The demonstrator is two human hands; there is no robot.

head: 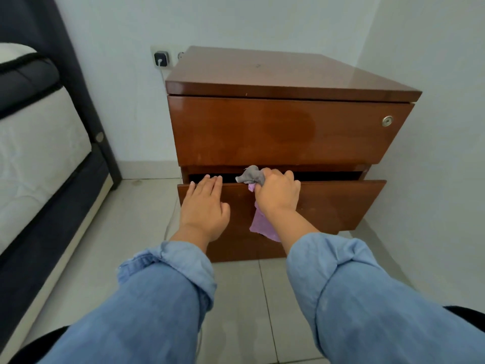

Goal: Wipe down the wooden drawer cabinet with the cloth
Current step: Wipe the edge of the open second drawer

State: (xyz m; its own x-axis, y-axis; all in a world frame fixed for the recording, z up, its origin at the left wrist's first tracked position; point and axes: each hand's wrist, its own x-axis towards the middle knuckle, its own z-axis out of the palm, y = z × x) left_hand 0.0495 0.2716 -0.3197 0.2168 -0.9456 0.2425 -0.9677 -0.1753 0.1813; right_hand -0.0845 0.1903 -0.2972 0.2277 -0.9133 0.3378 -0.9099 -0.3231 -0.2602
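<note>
1. Head view, far left: a bed (39, 143) with a dark frame and pale mattress runs along the left edge of the tiled floor (147, 222).
2. On the wall behind the cabinet's back left corner sits a socket (161, 59) with a plug in it; a thin cable hangs down from it.
3. The wooden cabinet (286, 74) stands on the floor in the room's corner. Its top drawer (288, 130) is closed, with a round lock (387, 121) near the right edge.
4. The bottom drawer (341, 203) is pulled out a little, leaving a dark gap above its front.
5. The left hand (204, 206) lies flat against the left part of the bottom drawer's front, fingers straight and close together, tips reaching the top edge.
6. The right hand (278, 193) is just beside it, at the middle of that top edge, fingers curled tight round the cloth (259, 222).
7. The cloth's grey bunch sticks out above the fist at the gap; a purple end hangs down the drawer front below the wrist. It may be two layers; hard to tell.
8. Both forearms wear rolled blue sleeves (349, 285).
</note>
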